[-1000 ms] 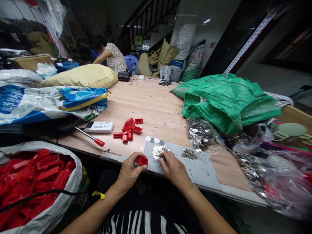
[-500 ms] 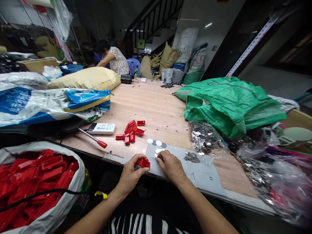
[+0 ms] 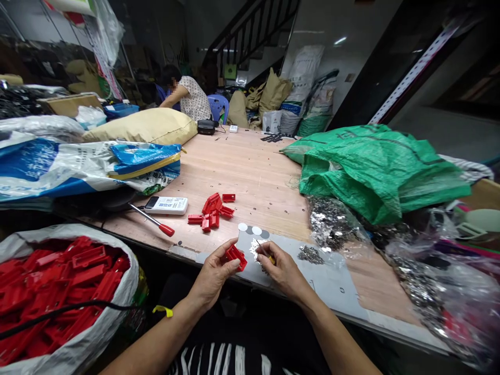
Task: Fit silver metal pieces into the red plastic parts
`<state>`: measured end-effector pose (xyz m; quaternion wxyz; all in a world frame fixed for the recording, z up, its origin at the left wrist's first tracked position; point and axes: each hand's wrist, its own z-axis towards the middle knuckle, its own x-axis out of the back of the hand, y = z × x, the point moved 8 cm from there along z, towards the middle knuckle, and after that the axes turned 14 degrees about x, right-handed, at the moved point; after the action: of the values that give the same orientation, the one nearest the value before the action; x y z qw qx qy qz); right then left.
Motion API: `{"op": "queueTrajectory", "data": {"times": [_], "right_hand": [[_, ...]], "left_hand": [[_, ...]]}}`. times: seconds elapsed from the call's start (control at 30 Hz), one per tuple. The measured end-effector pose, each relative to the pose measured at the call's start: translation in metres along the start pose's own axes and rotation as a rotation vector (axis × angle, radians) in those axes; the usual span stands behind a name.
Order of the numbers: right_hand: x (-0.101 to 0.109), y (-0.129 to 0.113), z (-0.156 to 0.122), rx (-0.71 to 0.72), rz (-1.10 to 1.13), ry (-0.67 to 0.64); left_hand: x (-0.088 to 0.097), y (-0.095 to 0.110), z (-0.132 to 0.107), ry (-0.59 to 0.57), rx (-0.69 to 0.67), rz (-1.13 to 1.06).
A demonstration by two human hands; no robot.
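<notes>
My left hand (image 3: 214, 274) is closed on a small red plastic clip (image 3: 236, 257), held tilted just above the table's near edge. My right hand (image 3: 282, 268) is beside it, fingers pinched on a tiny thing with a yellowish tip that I cannot make out. Both hands hover over a grey sheet (image 3: 324, 276) that carries a small heap of shiny metal bits (image 3: 255, 247). A cluster of red clips (image 3: 213, 212) lies on the wooden table (image 3: 250, 172) just beyond the hands.
A white sack of red clips (image 3: 58, 291) stands at my lower left. A remote control (image 3: 166, 205) and a red-handled screwdriver (image 3: 154, 223) lie left of the clips. Green bag (image 3: 375, 169) and clear bags of metal parts (image 3: 414, 276) crowd the right. Another person sits at the far end.
My left hand lifted and tilted the red clip. My right hand left the metal heap and rose toward the clip with its fingers pinched.
</notes>
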<state>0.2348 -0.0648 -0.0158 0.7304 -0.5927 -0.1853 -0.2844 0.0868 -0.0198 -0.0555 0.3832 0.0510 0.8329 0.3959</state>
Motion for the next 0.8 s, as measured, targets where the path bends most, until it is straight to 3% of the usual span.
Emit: {"op": "queueTrajectory", "data": {"times": [0.17, 0.5, 0.8], "right_hand": [[-0.003, -0.017, -0.003, 0.068, 0.079, -0.031], [-0.007, -0.047, -0.01, 0.247, -0.148, -0.055], [-0.007, -0.057, -0.015, 0.364, 0.009, -0.102]], "left_hand": [[-0.003, -0.001, 0.002, -0.012, -0.007, 0.01], [-0.015, 0.001, -0.003, -0.06, 0.028, -0.001], [-0.018, 0.002, -0.005, -0.109, 0.011, 0.041]]}}
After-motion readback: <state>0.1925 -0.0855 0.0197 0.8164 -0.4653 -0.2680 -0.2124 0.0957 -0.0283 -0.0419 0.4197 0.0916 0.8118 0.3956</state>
